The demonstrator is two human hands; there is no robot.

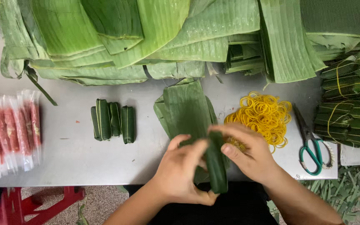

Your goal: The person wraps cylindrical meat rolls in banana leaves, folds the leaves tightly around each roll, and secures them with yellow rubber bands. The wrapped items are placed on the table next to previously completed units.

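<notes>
Left hand [183, 173] and right hand [248, 155] are pinching a dark leaf roll [216, 164], blurring and hiding its middle, over the tabletop [84, 158] edge; behind, cut leaves [185, 106], glossy yellow bands [263, 114], ribbed leaf stacks [146, 37] running off frame.

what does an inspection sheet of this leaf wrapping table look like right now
surface: grey metal table, partly covered
job's things: dark green leaf-wrapped roll held upright over a small stack of cut green leaf pieces
clutter: heap of yellow rubber bands; green-handled scissors; three finished leaf bundles; pink sausages in clear plastic sleeves; large banana leaves; stacked tied bundles at right
grippers: left hand and right hand both grip the roll
cables: nothing seen
surroundings: red stool frame, leaf scraps on floor
</notes>
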